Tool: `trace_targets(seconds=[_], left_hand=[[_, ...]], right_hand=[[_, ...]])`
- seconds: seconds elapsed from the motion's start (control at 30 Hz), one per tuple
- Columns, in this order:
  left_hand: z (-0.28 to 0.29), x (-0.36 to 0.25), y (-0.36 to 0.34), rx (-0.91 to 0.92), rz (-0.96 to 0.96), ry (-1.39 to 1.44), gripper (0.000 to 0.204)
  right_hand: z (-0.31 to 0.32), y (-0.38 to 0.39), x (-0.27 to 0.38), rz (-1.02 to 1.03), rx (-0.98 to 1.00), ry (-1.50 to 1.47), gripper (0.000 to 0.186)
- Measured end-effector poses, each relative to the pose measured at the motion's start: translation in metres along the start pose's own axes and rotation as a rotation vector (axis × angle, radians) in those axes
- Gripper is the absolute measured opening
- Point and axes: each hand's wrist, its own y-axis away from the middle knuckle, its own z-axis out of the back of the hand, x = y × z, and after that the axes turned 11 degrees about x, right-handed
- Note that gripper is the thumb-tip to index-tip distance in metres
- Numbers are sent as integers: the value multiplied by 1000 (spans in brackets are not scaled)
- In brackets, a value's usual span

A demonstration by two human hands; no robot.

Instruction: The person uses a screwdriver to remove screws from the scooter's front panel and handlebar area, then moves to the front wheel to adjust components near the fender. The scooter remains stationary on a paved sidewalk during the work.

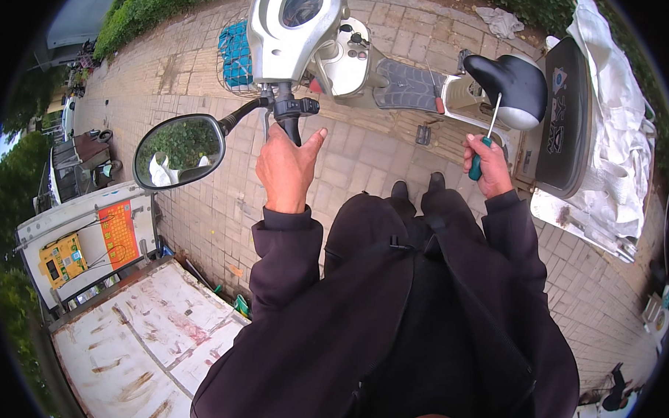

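Observation:
A silver electric scooter [263,37] stands crosswise in front of me, its front part at the left and its black saddle [510,81] at the right. My left hand [286,172] is closed around its black handlebar grip [290,126], with the thumb sticking out to the right. Beside that hand a round-edged rear-view mirror [176,148] juts out to the left on a black stem. In my right hand [490,169] is a screwdriver [477,164] with a green handle. Its thin shaft points upward, and the tip overlaps the saddle's edge in view; contact I cannot tell.
A wire basket with a blue cloth [237,52] hangs at the scooter's front. Behind the saddle are a black padded backrest [566,117] and white sheeting [615,138]. A worn white board [149,335] and a yellow device [63,261] stand at the left. Paving bricks [351,154] cover the ground.

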Motion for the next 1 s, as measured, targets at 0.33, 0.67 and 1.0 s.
trace_targets(seconds=[0.33,0.67,1.0], left_hand=[[55,131,46,270,-51,780,32],[-47,288,-258,244,-85,1265,66],[-81,285,-390,513,170,1310,69]], right_hand=[[-196,-78,-15,-16,400,-159,22],[-254,-105,-34,83,347,-275,19],[-264,-100,-48,113,316,-322,20]])
